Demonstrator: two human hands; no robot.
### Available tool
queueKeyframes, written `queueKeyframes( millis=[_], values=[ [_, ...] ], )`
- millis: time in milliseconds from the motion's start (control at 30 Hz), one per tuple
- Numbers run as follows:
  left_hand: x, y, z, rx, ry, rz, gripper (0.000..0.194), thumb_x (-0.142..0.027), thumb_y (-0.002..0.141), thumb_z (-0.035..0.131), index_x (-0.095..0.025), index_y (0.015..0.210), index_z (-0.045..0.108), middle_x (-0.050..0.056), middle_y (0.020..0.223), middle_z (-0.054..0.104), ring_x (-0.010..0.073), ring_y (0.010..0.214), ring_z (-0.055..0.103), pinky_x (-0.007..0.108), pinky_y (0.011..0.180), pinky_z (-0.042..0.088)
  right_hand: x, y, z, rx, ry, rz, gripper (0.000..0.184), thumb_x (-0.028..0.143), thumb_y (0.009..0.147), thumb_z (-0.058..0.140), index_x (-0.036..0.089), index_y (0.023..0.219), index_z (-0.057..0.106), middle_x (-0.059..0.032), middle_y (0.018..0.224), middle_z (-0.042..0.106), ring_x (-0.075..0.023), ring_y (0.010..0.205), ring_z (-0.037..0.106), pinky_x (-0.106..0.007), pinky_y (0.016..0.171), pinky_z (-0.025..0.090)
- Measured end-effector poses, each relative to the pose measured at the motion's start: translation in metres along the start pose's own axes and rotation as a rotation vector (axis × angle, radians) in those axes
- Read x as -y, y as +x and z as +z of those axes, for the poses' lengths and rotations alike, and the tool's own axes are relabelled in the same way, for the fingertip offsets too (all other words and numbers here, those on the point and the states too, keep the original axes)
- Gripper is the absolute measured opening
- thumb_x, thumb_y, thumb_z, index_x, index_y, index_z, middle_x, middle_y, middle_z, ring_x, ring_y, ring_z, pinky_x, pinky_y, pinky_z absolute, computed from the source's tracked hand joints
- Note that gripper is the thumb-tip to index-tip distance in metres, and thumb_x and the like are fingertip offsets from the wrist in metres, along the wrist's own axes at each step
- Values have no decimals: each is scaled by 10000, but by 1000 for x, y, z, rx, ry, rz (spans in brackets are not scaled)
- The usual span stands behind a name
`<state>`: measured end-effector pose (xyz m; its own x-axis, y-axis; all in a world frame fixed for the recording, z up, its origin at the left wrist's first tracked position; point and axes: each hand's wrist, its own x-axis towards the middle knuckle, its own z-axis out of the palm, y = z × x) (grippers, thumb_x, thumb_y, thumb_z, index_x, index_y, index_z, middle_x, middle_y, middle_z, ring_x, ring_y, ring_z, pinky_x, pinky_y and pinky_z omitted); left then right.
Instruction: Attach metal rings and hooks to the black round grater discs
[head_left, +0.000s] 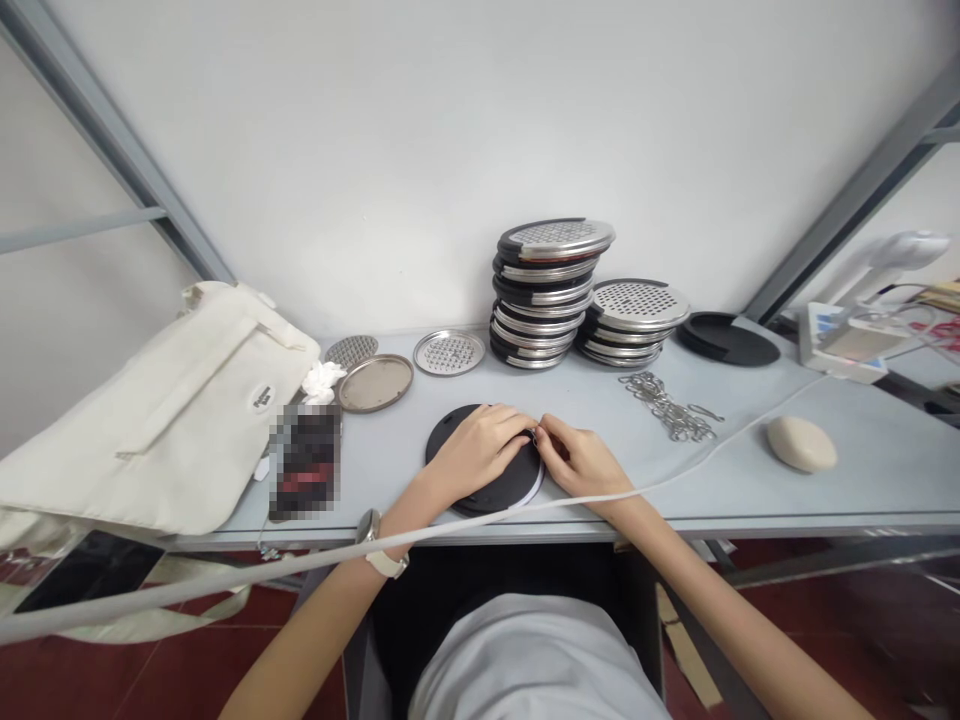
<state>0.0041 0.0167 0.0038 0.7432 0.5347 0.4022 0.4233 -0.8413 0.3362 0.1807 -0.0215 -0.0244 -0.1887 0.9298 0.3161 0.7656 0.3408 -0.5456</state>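
A black round disc (491, 492) lies near the table's front edge, with a pale rim showing at its lower right. My left hand (480, 450) is laid over the top of it, fingers bent and thumb stretched toward its right edge, gripping it there. At that same edge my right hand (574, 455) pinches a small metal piece, possibly a wire hook, mostly hidden by the fingertips. To the right lies a pile of wire hooks (667, 408). Behind the hands rises a tall stack of round graters (551, 295) with black backs, beside a shorter grater stack (634, 320).
Loose grater plates (448, 353) and a metal ring-rimmed disc (375, 383) lie behind on the left. A cream bag (150, 420) and a blurred dark object (306, 460) stand left. A white cable (450, 533) crosses in front. A beige stone-like object (801, 444) and black tray (727, 338) are right.
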Motion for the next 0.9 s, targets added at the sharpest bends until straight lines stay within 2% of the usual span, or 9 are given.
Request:
queueKeyframes(
  millis=[133, 333, 633, 900],
  values=[
    [-1, 0, 0, -7, 0, 4, 254, -172, 919, 422, -184, 1154, 516, 62, 1118, 613, 182, 1050, 552, 356, 919, 421, -3, 1, 1, -3, -11, 16, 239, 305, 908, 337, 205, 813, 533, -16, 640, 605, -144, 521, 525, -233, 534, 327],
    [0, 0, 1, 7, -48, 7, 267, -146, 916, 418, -178, 1168, 500, 65, 1135, 606, 170, 1073, 547, 335, 943, 430, -6, 2, 2, 42, -77, 52, 222, 272, 877, 376, 206, 835, 583, -24, 662, 644, -151, 537, 554, -235, 547, 321],
    [-1, -1, -1, 7, -169, 0, 289, -133, 919, 396, -184, 1194, 467, 81, 1158, 585, 186, 1095, 539, 362, 946, 442, -4, 2, 0, 60, -66, 53, 275, 301, 899, 353, 203, 848, 605, -37, 687, 669, -160, 570, 589, -235, 557, 329],
    [2, -1, 1, 18, -185, -4, 297, -129, 917, 398, -187, 1202, 459, 73, 1170, 569, 170, 1105, 522, 328, 962, 434, -4, 3, 1, 45, -114, 88, 257, 312, 902, 354, 195, 833, 572, -41, 659, 652, -163, 554, 578, -241, 544, 314]
  ],
)
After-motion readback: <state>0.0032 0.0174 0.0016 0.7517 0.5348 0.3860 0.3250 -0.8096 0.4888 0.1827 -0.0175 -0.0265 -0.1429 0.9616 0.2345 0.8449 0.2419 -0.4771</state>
